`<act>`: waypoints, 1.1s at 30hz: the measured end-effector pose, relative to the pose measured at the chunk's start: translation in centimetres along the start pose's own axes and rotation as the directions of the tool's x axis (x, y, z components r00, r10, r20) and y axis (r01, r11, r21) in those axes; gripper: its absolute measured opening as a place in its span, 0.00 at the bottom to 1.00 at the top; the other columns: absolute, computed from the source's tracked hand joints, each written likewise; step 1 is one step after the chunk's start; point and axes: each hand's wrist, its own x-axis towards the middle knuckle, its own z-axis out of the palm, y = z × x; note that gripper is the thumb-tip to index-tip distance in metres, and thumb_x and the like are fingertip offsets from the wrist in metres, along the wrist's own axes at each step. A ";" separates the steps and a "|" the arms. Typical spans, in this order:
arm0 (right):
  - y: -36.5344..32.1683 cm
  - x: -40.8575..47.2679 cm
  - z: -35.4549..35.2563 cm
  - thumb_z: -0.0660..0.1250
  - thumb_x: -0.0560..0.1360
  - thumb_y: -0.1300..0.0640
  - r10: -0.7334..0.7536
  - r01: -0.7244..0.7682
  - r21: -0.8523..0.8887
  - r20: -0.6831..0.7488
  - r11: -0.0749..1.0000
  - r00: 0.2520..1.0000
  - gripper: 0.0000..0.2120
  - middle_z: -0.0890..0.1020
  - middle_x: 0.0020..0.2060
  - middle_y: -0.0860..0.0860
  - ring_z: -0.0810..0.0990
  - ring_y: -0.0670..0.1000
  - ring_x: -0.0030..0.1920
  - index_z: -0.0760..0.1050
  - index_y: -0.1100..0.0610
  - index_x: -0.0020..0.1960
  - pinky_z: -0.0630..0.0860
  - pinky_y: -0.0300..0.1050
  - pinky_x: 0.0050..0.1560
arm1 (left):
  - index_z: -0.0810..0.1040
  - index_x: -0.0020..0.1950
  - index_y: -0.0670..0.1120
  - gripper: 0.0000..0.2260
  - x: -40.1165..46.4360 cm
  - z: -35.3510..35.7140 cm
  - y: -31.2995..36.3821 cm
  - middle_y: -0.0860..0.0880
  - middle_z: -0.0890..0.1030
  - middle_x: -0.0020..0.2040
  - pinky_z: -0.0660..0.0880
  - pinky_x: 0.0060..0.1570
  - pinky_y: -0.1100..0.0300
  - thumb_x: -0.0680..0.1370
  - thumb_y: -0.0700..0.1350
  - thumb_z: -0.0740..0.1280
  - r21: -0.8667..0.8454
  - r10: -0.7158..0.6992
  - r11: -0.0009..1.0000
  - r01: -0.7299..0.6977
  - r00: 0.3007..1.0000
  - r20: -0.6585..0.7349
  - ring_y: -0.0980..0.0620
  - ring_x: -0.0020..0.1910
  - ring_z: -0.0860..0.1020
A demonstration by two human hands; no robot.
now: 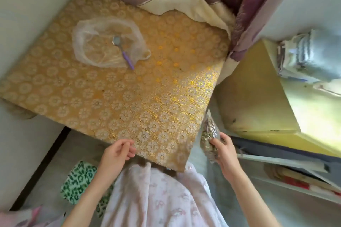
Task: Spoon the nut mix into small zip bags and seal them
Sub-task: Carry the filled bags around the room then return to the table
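1. One filled zip bag (pixel 209 139) is gripped by the right hand (pixel 224 150) off the table (pixel 129 97) edge, likely for setting aside.
2. The left hand (pixel 117 153) is loosely curled, holding nothing.
3. The spoon (pixel 122 51) is left on the emptied plastic bag (pixel 107 42).

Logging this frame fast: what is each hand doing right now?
Left hand: holds nothing, fingers loosely curled at the table edge.
Right hand: grips a bag of nut mix off the table's right edge.
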 end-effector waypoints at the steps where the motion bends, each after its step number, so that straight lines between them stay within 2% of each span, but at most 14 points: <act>1: 1.5 -1.0 -1.3 0.68 0.73 0.61 0.029 -0.027 0.081 -0.025 0.996 0.999 0.20 0.81 0.53 0.56 0.83 0.54 0.46 0.70 0.55 0.64 0.77 0.48 0.42 | 0.77 0.46 0.50 0.09 0.1 0.5 0.2 0.48 0.82 0.41 0.76 0.39 0.63 0.79 0.38 0.60 0.029 0.008 1.000 -0.009 1.000 0.030 0.52 0.41 0.80; 4: 5.6 -3.8 -4.5 0.66 0.74 0.63 0.097 -0.059 0.290 -0.119 0.955 0.988 0.17 0.82 0.51 0.56 0.84 0.51 0.41 0.71 0.56 0.62 0.78 0.44 0.35 | 0.78 0.47 0.48 0.08 0.3 2.4 0.8 0.48 0.82 0.41 0.77 0.37 0.65 0.79 0.38 0.60 0.108 0.036 0.993 -0.050 0.991 0.126 0.53 0.40 0.80; 6: 8.0 -5.4 -6.3 0.65 0.74 0.64 0.124 -0.045 0.375 -0.191 0.926 0.974 0.17 0.82 0.50 0.55 0.83 0.50 0.41 0.71 0.56 0.62 0.77 0.43 0.36 | 0.78 0.48 0.47 0.08 0.1 4.3 1.5 0.47 0.81 0.41 0.77 0.36 0.68 0.79 0.38 0.60 0.148 0.063 0.985 -0.094 0.977 0.202 0.55 0.39 0.80; 9: 11.0 -7.8 -8.7 0.63 0.75 0.65 0.143 0.023 0.510 -0.284 0.860 0.948 0.16 0.82 0.45 0.53 0.81 0.47 0.38 0.72 0.58 0.62 0.74 0.41 0.34 | 0.77 0.48 0.47 0.08 -0.8 7.5 2.6 0.47 0.81 0.41 0.77 0.37 0.63 0.79 0.38 0.60 0.207 0.111 0.961 -0.185 0.939 0.325 0.52 0.41 0.80; 11: 12.9 -9.4 -10.4 0.61 0.75 0.65 0.166 0.058 0.612 -0.302 0.788 0.939 0.16 0.83 0.43 0.52 0.81 0.45 0.33 0.74 0.59 0.62 0.74 0.37 0.29 | 0.78 0.47 0.47 0.08 -1.8 9.9 3.4 0.46 0.82 0.41 0.77 0.38 0.62 0.79 0.37 0.60 0.228 0.152 0.939 -0.256 0.907 0.394 0.50 0.41 0.80; 15: 17.0 -12.6 -14.6 0.59 0.74 0.66 0.209 0.139 0.788 -0.322 0.600 0.923 0.16 0.82 0.43 0.55 0.82 0.46 0.33 0.73 0.61 0.62 0.75 0.39 0.29 | 0.78 0.48 0.45 0.08 -4.9 15.5 4.3 0.43 0.81 0.41 0.76 0.36 0.69 0.79 0.36 0.60 0.241 0.203 0.893 -0.380 0.818 0.538 0.48 0.41 0.79; 18: 20.2 -15.2 -18.4 0.59 0.74 0.67 0.228 0.215 0.844 -0.363 0.491 0.904 0.12 0.83 0.36 0.52 0.81 0.46 0.31 0.75 0.58 0.54 0.75 0.39 0.27 | 0.78 0.48 0.44 0.08 -8.2 20.2 3.6 0.43 0.81 0.41 0.76 0.36 0.68 0.79 0.36 0.60 0.228 0.233 0.859 -0.459 0.746 0.624 0.46 0.40 0.80; 20: 22.4 -16.9 -21.0 0.58 0.74 0.67 0.255 0.255 0.872 -0.382 0.418 0.889 0.10 0.83 0.37 0.53 0.81 0.47 0.33 0.75 0.56 0.48 0.75 0.41 0.30 | 0.78 0.47 0.43 0.09 -10.5 23.6 2.7 0.42 0.82 0.40 0.76 0.35 0.69 0.80 0.36 0.59 0.215 0.233 0.849 -0.483 0.707 0.668 0.46 0.39 0.80; 22: 24.8 -18.5 -23.5 0.57 0.74 0.66 0.269 0.288 0.887 -0.395 0.360 0.878 0.11 0.82 0.39 0.56 0.80 0.51 0.36 0.76 0.57 0.49 0.73 0.46 0.36 | 0.78 0.46 0.41 0.09 -13.1 27.0 1.4 0.42 0.81 0.39 0.75 0.34 0.69 0.80 0.35 0.59 0.190 0.227 0.857 -0.479 0.682 0.695 0.51 0.36 0.80; 24: 27.1 -20.1 -25.6 0.56 0.73 0.66 0.291 0.337 0.894 -0.419 0.295 0.860 0.13 0.82 0.38 0.57 0.78 0.54 0.35 0.75 0.58 0.52 0.69 0.48 0.37 | 0.78 0.45 0.41 0.09 -15.3 30.3 0.4 0.40 0.81 0.38 0.75 0.34 0.68 0.80 0.36 0.59 0.163 0.225 0.869 -0.467 0.667 0.710 0.56 0.32 0.79; 25: 28.1 -20.9 -26.6 0.55 0.72 0.66 0.308 0.363 0.895 -0.433 0.260 0.847 0.14 0.83 0.38 0.56 0.77 0.55 0.36 0.75 0.58 0.52 0.69 0.49 0.37 | 0.78 0.44 0.41 0.10 -16.4 31.9 0.1 0.40 0.81 0.37 0.75 0.34 0.68 0.80 0.36 0.59 0.157 0.220 0.870 -0.468 0.652 0.726 0.55 0.32 0.80; 27: 29.8 -22.4 -28.4 0.57 0.69 0.65 0.344 0.418 0.893 -0.449 0.165 0.824 0.14 0.83 0.38 0.57 0.78 0.56 0.37 0.75 0.58 0.52 0.70 0.50 0.39 | 0.79 0.44 0.42 0.10 -18.5 34.8 -0.3 0.42 0.82 0.37 0.76 0.35 0.66 0.80 0.37 0.59 0.161 0.197 0.857 -0.490 0.600 0.775 0.51 0.35 0.80; 30: 31.7 -24.1 -30.5 0.59 0.63 0.62 0.413 0.525 0.851 -0.467 -0.033 0.782 0.15 0.83 0.36 0.58 0.81 0.56 0.36 0.75 0.61 0.48 0.72 0.52 0.43 | 0.80 0.44 0.44 0.10 -20.5 39.0 -0.1 0.45 0.83 0.36 0.77 0.36 0.64 0.80 0.39 0.60 0.194 0.150 0.807 -0.558 0.511 0.847 0.50 0.36 0.81; 33: 32.9 -25.2 -32.1 0.62 0.64 0.60 0.484 0.594 0.778 -0.448 -0.203 0.752 0.12 0.83 0.38 0.59 0.81 0.57 0.37 0.76 0.61 0.46 0.73 0.53 0.43 | 0.80 0.44 0.45 0.11 -21.3 43.3 0.4 0.47 0.83 0.36 0.77 0.35 0.65 0.80 0.38 0.60 0.226 0.092 0.719 -0.657 0.412 0.906 0.47 0.37 0.81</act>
